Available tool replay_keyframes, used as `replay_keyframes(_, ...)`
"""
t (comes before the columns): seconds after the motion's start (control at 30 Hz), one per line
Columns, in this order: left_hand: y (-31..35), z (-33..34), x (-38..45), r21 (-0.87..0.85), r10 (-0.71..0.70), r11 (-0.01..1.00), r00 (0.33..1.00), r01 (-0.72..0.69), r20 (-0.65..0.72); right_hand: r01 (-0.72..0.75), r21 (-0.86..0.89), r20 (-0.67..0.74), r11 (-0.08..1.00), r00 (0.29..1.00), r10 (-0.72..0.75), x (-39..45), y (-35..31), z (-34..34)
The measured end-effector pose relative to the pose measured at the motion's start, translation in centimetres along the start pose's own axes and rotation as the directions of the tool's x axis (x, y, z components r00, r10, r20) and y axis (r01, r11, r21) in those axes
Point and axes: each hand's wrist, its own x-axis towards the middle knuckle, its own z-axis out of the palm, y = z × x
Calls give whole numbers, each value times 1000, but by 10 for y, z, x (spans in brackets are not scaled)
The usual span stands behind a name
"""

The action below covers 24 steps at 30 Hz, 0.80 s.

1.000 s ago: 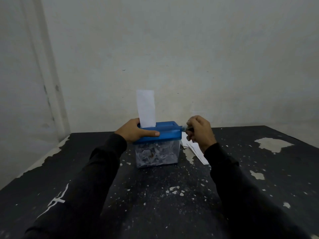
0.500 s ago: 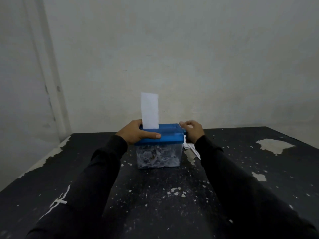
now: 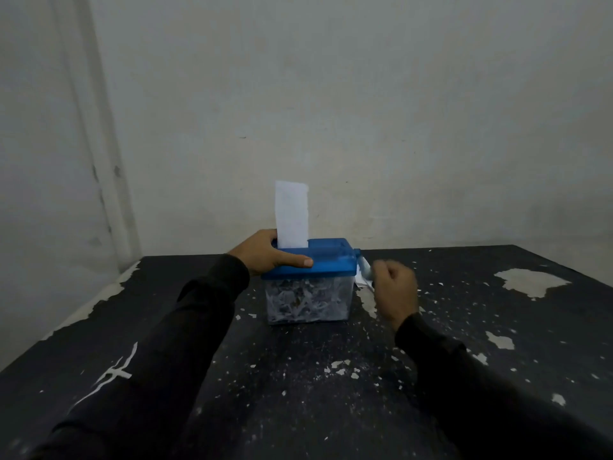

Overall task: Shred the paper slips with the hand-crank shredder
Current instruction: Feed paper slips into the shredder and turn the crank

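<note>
A small shredder (image 3: 310,295) with a blue lid (image 3: 326,262) and a clear bin full of paper shreds stands on the black table (image 3: 298,393). A white paper slip (image 3: 292,215) sticks upright out of the lid's slot at its left end. My left hand (image 3: 265,254) grips the lid's left side, thumb along the front edge. My right hand (image 3: 394,290) is curled round the crank handle (image 3: 364,268) at the shredder's right side, low in its turn. More white slips (image 3: 362,283) lie behind that hand, mostly hidden.
The table's black paint is chipped, with pale patches at the right (image 3: 530,282) and along the left edge (image 3: 99,303). Small paper flecks (image 3: 341,368) lie in front of the shredder. A plain wall rises right behind the table.
My right hand has swung the crank round, from up beside the lid to lower and nearer me. The slip stands a little shorter above the slot. My left hand has stayed on the lid.
</note>
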Motion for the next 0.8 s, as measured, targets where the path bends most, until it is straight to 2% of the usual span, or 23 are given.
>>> replay_keyframes(0.07,0,0,0,18,2,1000,1000,-2,0,29,93,-14,995,1000,-28,5,-17,-1)
replay_keyframes(0.2,-3,0,0,18,10,1000,1000,-10,-9,54,242,66,969,995,-72,19,-30,-2)
replay_keyframes(0.3,-4,-1,0,11,9,1000,1000,-9,-6,85,269,104,959,988,-117,38,-41,4)
replay_keyframes(0.4,-4,0,0,6,10,1000,1000,-10,-12,102,199,111,975,986,-125,68,-42,12)
replay_keyframes(0.57,-4,2,-4,-21,3,1000,1000,-3,-4,-33,39,85,999,996,29,100,-5,29)
replay_keyframes(0.7,-6,9,-5,-58,21,998,994,-27,-111,-97,-111,120,989,987,110,80,37,33)
replay_keyframes(0.8,-4,9,-3,-45,5,999,994,-10,-109,-79,-178,149,981,983,106,47,48,24)
